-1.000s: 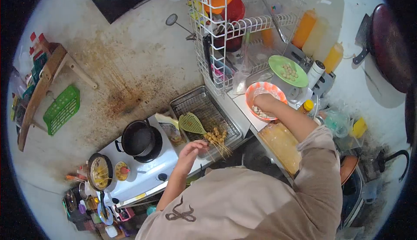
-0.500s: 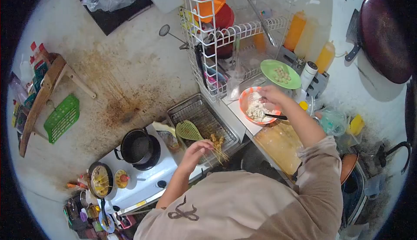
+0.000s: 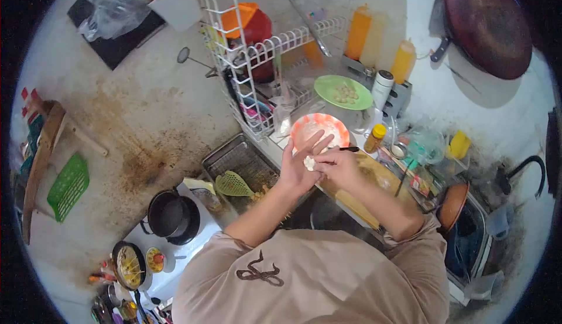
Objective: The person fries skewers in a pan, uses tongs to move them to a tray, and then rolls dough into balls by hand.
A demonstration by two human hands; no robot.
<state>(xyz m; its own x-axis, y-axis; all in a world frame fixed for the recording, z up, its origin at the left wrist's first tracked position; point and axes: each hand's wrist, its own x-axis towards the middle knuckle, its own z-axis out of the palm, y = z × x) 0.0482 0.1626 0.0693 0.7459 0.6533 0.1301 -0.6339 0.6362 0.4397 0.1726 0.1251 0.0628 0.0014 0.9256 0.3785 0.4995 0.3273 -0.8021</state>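
A small white lump of dough (image 3: 309, 163) sits between my two hands, in front of the bowl. My right hand (image 3: 342, 169) is closed, its fingertips pinching the lump against the other palm. My left hand (image 3: 297, 170) is open, palm up, with the fingers stretched apart. Just beyond my fingers is an orange-and-white bowl (image 3: 342, 126) of white floury mix, partly hidden. The black handle (image 3: 349, 149) of a utensil sticks out over its rim. Behind it, a green plate (image 3: 328, 89) carries several small pale balls.
A wooden board (image 3: 360, 201) lies under my right forearm. To the left are a metal tray (image 3: 219, 163) with a green slotted ladle (image 3: 232, 184) and skewers, a black pot (image 3: 170, 214) and a frying pan (image 3: 129, 265) on the stove. A wire rack (image 3: 246, 60) stands behind.
My left hand has moved from the skewers at the tray to the front of the bowl and opened. My right hand has come out of the bowl with a dough lump. The view has shifted.
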